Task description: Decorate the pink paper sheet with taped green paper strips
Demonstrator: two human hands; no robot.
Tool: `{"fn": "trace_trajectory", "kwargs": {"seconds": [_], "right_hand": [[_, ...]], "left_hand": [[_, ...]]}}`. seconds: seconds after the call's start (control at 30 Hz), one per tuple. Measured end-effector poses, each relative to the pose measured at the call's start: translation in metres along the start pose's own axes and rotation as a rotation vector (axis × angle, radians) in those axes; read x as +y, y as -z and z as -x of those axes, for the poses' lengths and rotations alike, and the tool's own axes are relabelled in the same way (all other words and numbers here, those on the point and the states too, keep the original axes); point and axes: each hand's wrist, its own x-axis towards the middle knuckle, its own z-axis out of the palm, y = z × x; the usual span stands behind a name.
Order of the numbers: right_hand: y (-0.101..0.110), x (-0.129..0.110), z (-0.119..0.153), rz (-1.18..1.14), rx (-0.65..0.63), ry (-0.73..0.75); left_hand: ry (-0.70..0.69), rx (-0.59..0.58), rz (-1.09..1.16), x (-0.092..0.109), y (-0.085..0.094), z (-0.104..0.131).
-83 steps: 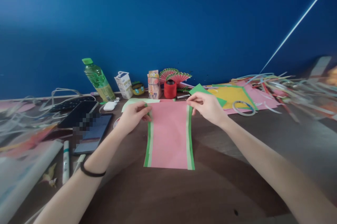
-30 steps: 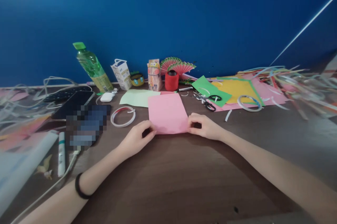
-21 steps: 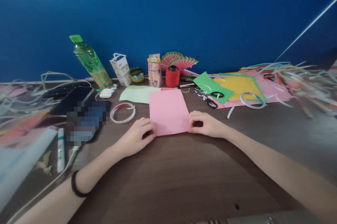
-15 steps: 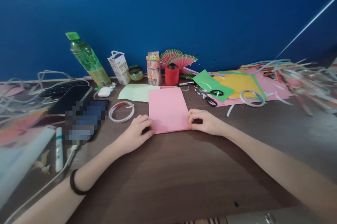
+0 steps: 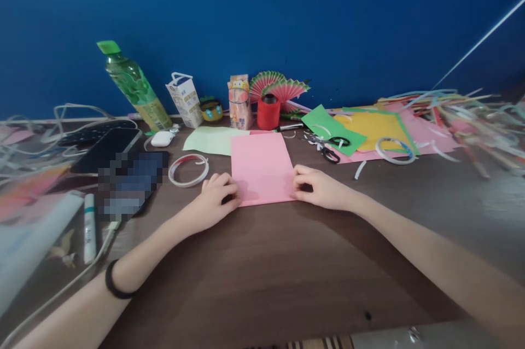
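Note:
A pink sheet of paper (image 5: 263, 166) lies flat on the dark wooden table in front of me. My left hand (image 5: 219, 196) pinches its near left corner between thumb and fingers. At the near right corner my right hand (image 5: 314, 187) grips the same sheet, fingers curled. The near edge between the hands looks straight and perhaps folded, though I cannot make out the layers. A pale green sheet (image 5: 211, 140) lies just behind and to the left. Left of the paper is a roll of tape (image 5: 170, 171); black-handled scissors (image 5: 331, 153) rest behind my right hand.
Along the blue wall stand a leaning green bottle (image 5: 137, 89), a carton (image 5: 185, 100), a red spool (image 5: 268, 114) and paper fans (image 5: 283, 89). Coloured paper (image 5: 375, 129) and a second tape roll (image 5: 383, 157) lie right. A phone (image 5: 141, 182), marker (image 5: 89, 228) and cables are left.
Both hands stay on the pink paper's near corners with almost no movement. The view has shifted slightly, so the objects at the back appear a little higher.

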Motion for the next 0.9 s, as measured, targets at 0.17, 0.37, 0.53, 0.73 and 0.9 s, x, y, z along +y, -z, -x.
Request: {"fn": "trace_trajectory", "kwargs": {"seconds": [0.17, 0.37, 0.53, 0.73, 0.9], "right_hand": [[0.0008, 0.0008, -0.0001, 0.005, -0.019, -0.001], [0.0003, 0.0030, -0.0011, 0.018, -0.031, 0.000], [0.0006, 0.0013, -0.0011, 0.014, -0.021, -0.017], [0.0019, -0.0004, -0.0019, 0.008, -0.024, -0.026], [-0.0007, 0.0015, -0.0014, 0.008, -0.005, 0.008]], "left_hand": [[0.002, 0.009, -0.025, 0.0006, -0.0005, -0.0002], [-0.009, 0.017, -0.058, 0.0024, -0.0021, -0.0001], [-0.017, 0.035, -0.100, 0.0042, -0.0028, -0.0005], [-0.033, 0.049, -0.142, 0.0037, -0.0035, -0.0018], [-0.029, 0.061, -0.184, 0.0056, -0.0055, -0.0013]]}}
